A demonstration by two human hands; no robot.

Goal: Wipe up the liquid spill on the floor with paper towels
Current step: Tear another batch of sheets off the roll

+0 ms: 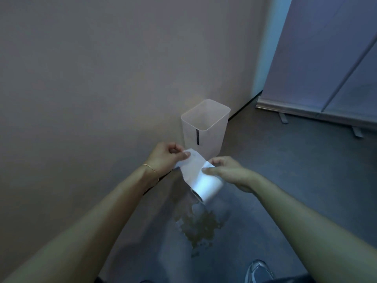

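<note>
A brownish liquid spill spreads over the grey floor just ahead of my feet. Above it I hold a white paper towel roll in the air. My right hand grips the roll from the right, thumb lying across its top. My left hand pinches the loose end of the sheet between thumb and fingers, and the sheet is drawn out to the left of the roll.
A translucent white bin stands open against the wall just beyond my hands. A banner stand with metal feet is at the back right. My shoe shows at the bottom edge.
</note>
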